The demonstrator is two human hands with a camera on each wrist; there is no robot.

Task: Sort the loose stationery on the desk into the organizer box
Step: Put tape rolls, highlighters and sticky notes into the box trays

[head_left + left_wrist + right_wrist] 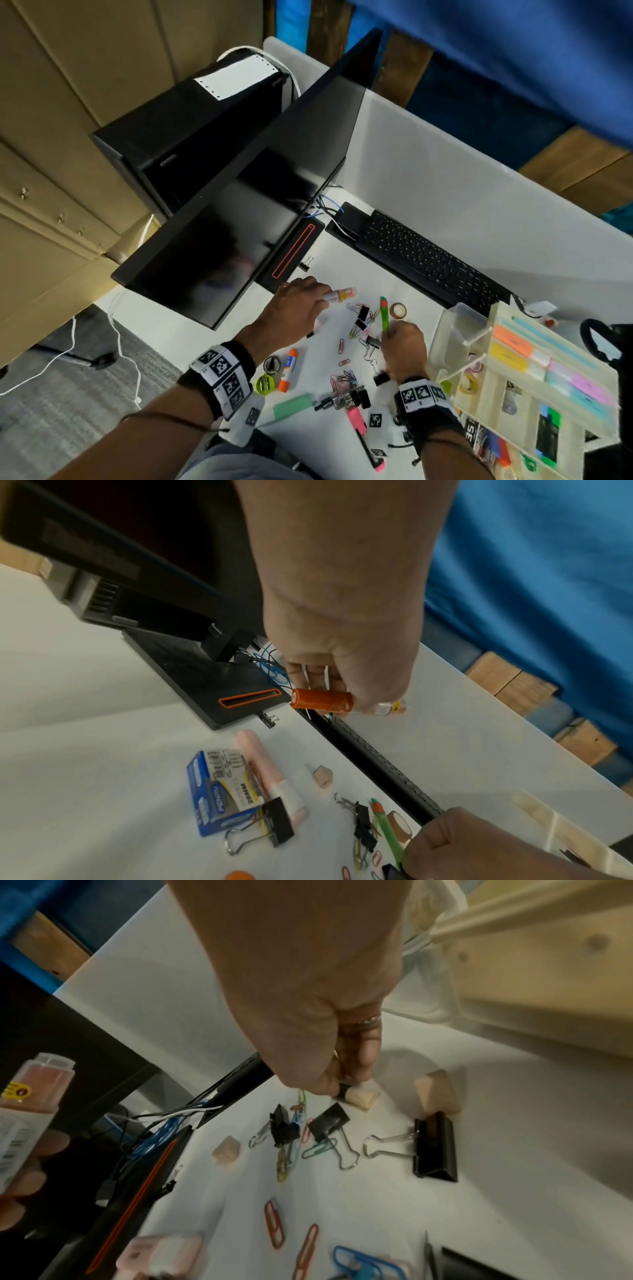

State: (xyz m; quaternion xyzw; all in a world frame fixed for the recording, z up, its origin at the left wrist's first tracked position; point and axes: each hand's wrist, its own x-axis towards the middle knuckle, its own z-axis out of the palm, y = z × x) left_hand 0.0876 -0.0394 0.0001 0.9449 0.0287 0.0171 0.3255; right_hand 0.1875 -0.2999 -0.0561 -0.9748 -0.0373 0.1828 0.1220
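Note:
My left hand [323, 297] grips a small tube [339, 294] with an orange cap and a clear pinkish end [322, 700], lifted above the desk near the monitor base. My right hand [390, 334] holds a green pen [385, 312] upright over a scatter of paper clips and black binder clips [362, 316]. The cream organizer box [493, 317] stands at the right with coloured items in its compartments. In the right wrist view my fingers [356, 1066] are curled tight; the pen is mostly hidden there.
Loose on the white desk: an orange-capped glue stick [288, 370], a green sharpener [265, 383], a mint highlighter [292, 406], a pink highlighter [358, 419], a tape roll [399, 310], a blue staples box [219, 788]. Monitor [239, 205] and keyboard [428, 260] border the far side.

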